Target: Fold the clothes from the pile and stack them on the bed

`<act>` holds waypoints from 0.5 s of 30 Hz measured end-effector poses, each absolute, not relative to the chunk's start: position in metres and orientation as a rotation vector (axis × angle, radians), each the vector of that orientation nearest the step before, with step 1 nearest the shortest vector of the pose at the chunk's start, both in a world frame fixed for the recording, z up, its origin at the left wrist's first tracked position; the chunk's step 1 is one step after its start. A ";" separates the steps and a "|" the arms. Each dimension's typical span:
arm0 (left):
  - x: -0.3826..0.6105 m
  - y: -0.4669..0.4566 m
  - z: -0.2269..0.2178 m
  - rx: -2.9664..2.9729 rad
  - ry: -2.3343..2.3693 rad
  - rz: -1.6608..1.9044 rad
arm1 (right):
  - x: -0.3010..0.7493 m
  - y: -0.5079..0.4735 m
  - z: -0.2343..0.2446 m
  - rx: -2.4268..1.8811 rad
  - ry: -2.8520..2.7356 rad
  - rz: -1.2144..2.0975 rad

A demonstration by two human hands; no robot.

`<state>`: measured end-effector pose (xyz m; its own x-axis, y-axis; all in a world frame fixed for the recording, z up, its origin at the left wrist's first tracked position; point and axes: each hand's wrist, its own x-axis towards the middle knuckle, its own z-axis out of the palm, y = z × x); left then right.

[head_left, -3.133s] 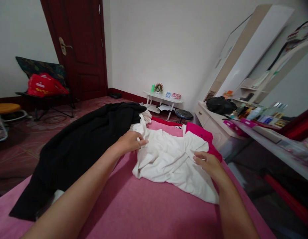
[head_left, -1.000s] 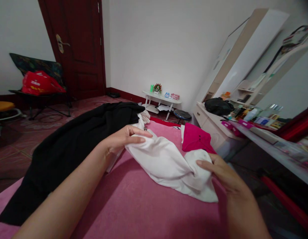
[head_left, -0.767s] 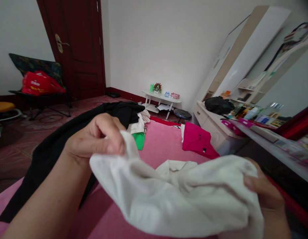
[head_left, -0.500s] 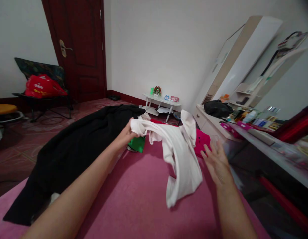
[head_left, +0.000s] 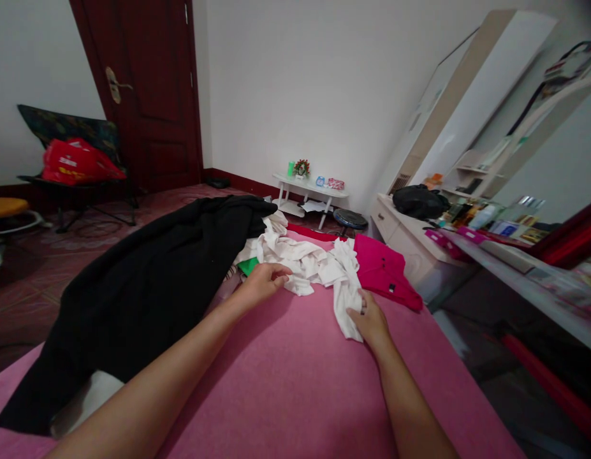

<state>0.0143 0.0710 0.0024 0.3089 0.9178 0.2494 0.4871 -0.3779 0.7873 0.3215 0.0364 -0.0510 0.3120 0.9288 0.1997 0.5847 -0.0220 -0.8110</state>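
Note:
A crumpled white garment (head_left: 308, 262) lies on the pink bed cover (head_left: 285, 389). My left hand (head_left: 264, 282) is curled at its near left edge, thumb and fingers pinched close to the cloth. My right hand (head_left: 370, 319) pinches the garment's hanging right end. A bright pink shirt (head_left: 384, 271) lies just right of the white one. A green piece of cloth (head_left: 248, 264) peeks out under the white garment. A large black garment (head_left: 146, 280) is spread over the left of the bed.
A dark red door (head_left: 146, 89) is at the back left, a folding chair with a red bag (head_left: 78, 167) beside it. A small white table (head_left: 312, 190) stands by the far wall. A cluttered dresser (head_left: 472, 236) runs along the right.
The white garment was lifted off the bed, swung through the air and now lies crumpled farther away. Both hands came down with it.

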 end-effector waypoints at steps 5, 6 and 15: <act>0.028 0.057 0.010 1.898 1.121 0.929 | 0.288 0.013 0.016 -1.365 -1.115 0.862; 0.030 0.054 0.013 1.821 1.094 0.953 | 0.282 0.004 0.035 -1.309 -1.109 0.857; 0.058 0.029 0.008 1.174 0.913 0.947 | 0.242 -0.063 0.119 -1.110 -1.092 0.696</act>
<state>0.0578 0.0294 0.0075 0.3368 0.9380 -0.0827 -0.1162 0.1285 0.9849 0.2424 -0.0630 0.1189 0.3464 0.8769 0.3332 0.0679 0.3308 -0.9413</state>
